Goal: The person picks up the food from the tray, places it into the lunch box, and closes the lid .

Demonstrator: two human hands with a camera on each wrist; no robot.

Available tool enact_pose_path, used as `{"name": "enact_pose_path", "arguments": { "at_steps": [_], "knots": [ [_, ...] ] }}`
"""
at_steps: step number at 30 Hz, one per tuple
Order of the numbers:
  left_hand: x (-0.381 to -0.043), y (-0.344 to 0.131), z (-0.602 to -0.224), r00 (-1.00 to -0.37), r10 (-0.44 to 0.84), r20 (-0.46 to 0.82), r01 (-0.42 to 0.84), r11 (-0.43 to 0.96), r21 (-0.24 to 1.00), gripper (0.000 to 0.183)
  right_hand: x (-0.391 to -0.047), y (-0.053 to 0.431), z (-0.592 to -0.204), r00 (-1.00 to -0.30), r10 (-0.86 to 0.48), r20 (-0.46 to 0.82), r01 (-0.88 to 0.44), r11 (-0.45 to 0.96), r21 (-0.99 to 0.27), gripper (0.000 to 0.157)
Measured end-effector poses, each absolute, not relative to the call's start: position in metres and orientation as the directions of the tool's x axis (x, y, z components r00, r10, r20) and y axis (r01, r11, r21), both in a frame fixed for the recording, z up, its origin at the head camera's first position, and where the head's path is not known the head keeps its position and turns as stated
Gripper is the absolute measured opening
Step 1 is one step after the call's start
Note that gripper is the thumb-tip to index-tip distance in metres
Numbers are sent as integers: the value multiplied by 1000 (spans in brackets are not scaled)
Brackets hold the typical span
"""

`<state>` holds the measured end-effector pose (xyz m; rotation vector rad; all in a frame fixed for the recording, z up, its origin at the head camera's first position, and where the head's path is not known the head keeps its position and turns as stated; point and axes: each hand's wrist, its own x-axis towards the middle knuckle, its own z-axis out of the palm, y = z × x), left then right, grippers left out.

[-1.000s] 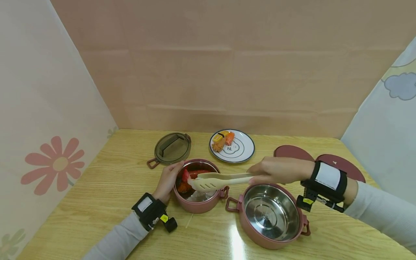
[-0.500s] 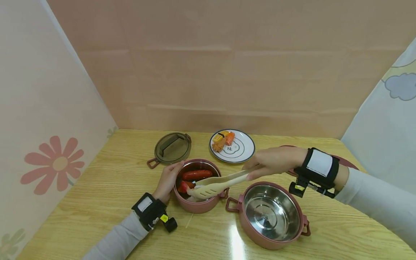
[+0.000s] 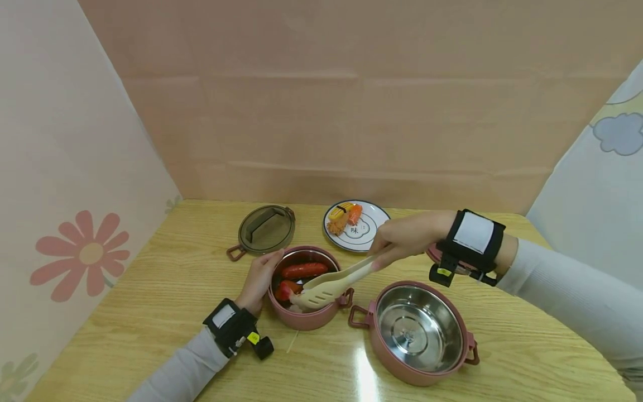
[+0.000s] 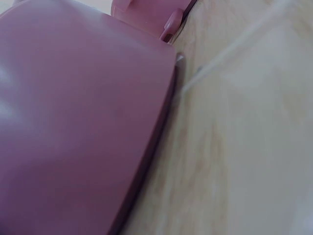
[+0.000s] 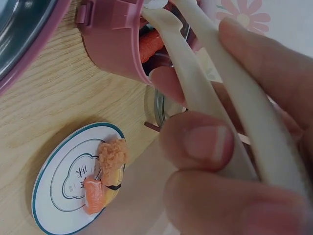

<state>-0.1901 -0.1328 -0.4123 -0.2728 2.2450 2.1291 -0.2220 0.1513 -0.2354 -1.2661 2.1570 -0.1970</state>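
Observation:
In the head view my left hand (image 3: 256, 282) holds the left side of a small pink pot (image 3: 305, 319); its fingers lie along the wall near the rim, and the thumb is hidden. My right hand (image 3: 402, 237) grips cream slotted tongs (image 3: 326, 290), thumb and fingers around both arms. The tips of the tongs are down inside the small pot, at a red-and-white food piece (image 3: 287, 290); whether they pinch it I cannot tell. A red sausage (image 3: 304, 270) lies at the pot's back. The left wrist view shows the pot's pink wall (image 4: 83, 112) but no fingers.
A larger pink pot (image 3: 379, 340) with a bare steel inside stands to the right. Behind are a round lid (image 3: 273, 237) and a white plate (image 3: 374, 218) bearing several sushi-like pieces. The right forearm largely covers a dark red disc (image 3: 433, 254).
My right hand has moved left and toward the back, tilting the tongs more steeply. The red-and-white piece has gone lower in the small pot, uncovering the sausage. My left hand stays put.

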Motion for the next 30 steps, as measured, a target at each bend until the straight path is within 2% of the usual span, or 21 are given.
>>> {"name": "enact_pose_path", "arguments": {
  "at_steps": [9,21,25,30],
  "knots": [
    [-192,-132,-410,-982,-111,-155,-159,35,987,45,-220,145,-230,-366,-817,-446,-760,539,-363,25],
    [-194,-134,-412,-980,-127,-152,-158,34,987,46,-205,130,-219,-445,-789,-424,-828,543,-141,26],
    [-194,-133,-412,-979,-128,-156,-161,32,986,46,-206,134,-222,-463,-772,-436,-815,564,-133,27],
    [-194,-132,-413,-982,-125,-144,-150,43,988,47,-208,141,-230,-468,-764,-444,-785,590,-187,28]
  ]
}}
